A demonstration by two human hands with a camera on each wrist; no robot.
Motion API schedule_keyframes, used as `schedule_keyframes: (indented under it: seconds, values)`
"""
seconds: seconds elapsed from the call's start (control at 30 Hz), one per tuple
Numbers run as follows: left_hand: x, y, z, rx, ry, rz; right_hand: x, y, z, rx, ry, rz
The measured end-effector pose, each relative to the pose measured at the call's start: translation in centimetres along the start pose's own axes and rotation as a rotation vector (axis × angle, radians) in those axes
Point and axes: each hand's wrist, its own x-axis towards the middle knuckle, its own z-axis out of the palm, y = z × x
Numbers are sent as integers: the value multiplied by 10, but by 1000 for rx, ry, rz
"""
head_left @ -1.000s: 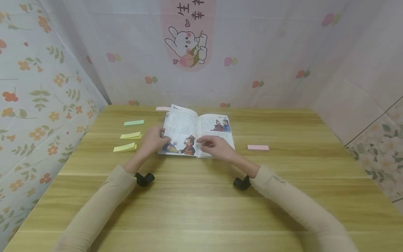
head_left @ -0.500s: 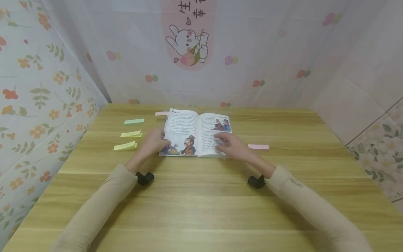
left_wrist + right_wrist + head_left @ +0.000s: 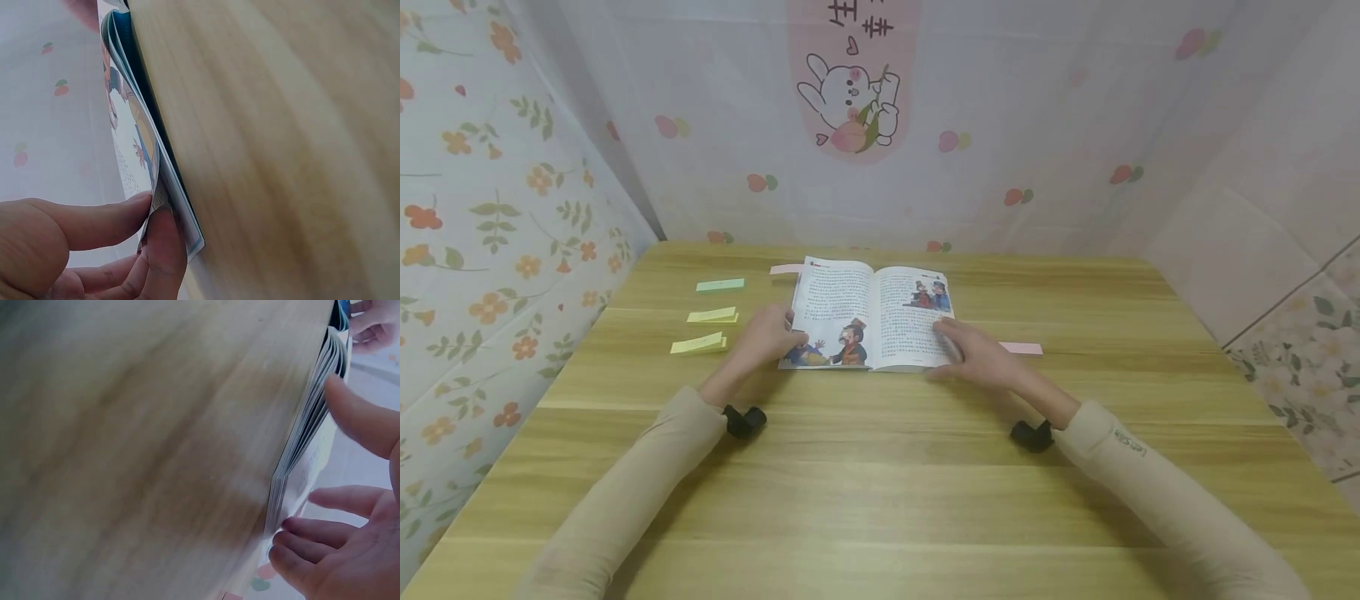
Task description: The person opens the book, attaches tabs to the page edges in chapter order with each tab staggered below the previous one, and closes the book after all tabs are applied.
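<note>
An open picture book (image 3: 838,292) lies on the table, text and cartoon figures on both pages. At its left edge my left hand (image 3: 765,332) pinches a page edge; in the left wrist view the thumb (image 3: 112,222) is on the printed side, the fingers behind. My right hand (image 3: 981,357) is at the book's right edge, thumb spread from loosely bent fingers. In the right wrist view its fingertips are right by the page corner, and the page block (image 3: 312,406) shows fanned. A pink paper strip (image 3: 785,269) sticks out past the book's upper left edge.
Left of the book lie a green sticky strip (image 3: 720,285) and two yellow sticky pads (image 3: 712,315) with raised ends. Another pink strip (image 3: 1024,347) lies to the right, partly behind my right hand. A patterned curtain (image 3: 1060,125) hangs behind the wooden table (image 3: 865,475).
My right hand has moved from the book's middle fold across the right page to its right edge. The left page has settled flatter, the pink strip lowering with it. My left hand has stayed.
</note>
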Motion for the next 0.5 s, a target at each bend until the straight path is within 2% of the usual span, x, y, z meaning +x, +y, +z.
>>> schedule_keyframes:
  seconds: [0.37,0.5]
  values:
    - [1,-1,0,1,-10,-11,-3,4,-1,-30,4,-48]
    - [0,-1,0,3,-15,-16,-3,3,-2,-23,-5,-40]
